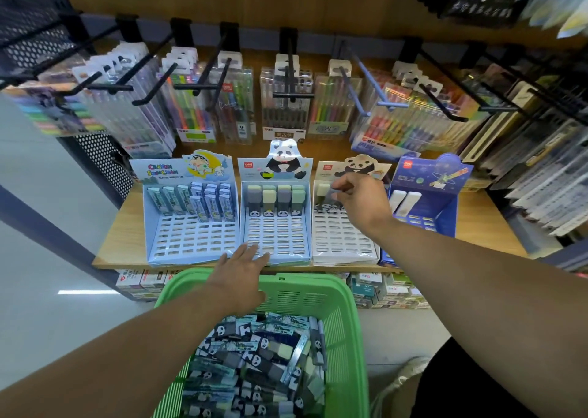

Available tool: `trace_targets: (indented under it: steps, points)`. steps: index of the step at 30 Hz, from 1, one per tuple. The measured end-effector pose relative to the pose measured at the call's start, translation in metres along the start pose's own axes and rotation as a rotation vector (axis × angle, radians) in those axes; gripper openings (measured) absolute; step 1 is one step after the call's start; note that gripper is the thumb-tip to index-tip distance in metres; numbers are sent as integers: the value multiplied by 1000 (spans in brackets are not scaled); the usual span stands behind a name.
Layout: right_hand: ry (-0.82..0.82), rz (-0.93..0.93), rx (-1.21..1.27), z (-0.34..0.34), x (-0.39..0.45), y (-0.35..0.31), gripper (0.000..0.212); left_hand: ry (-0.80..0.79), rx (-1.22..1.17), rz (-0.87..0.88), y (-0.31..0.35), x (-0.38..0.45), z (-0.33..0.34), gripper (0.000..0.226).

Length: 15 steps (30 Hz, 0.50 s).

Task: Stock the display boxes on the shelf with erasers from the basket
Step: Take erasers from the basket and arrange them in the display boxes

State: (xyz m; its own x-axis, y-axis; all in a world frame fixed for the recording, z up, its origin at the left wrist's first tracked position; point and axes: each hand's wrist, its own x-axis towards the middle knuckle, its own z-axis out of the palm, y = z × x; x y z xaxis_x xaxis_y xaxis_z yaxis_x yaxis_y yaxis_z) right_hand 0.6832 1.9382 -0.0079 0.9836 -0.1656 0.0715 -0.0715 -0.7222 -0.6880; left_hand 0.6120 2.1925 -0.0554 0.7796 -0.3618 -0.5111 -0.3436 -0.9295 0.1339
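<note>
The green basket (343, 328) at six o'clock is heaped with erasers (254, 363) lying every way — most stock is left. At nine o'clock the Crayon box (191, 214) is half full; the left hand (238, 271), flat and released, touches the panda box (276, 217), one row filled. At two o'clock the right hand (359, 201) pinches an eraser (331, 192), long axis twelve-to-six, into the white box (343, 236)

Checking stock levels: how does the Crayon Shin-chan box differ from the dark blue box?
The Crayon Shin-chan box is pale blue and holds two back rows of wrapped erasers; the dark blue box holds only two white erasers. The first stands leftmost, the second rightmost. Both have mostly empty slots.
</note>
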Motion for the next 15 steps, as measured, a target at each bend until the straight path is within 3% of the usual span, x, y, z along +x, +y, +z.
trace_targets:
  steps: [15]
  points:
    - [-88,-54,-75,9,10,-10,11,36,-42,23,-2,0,3,86]
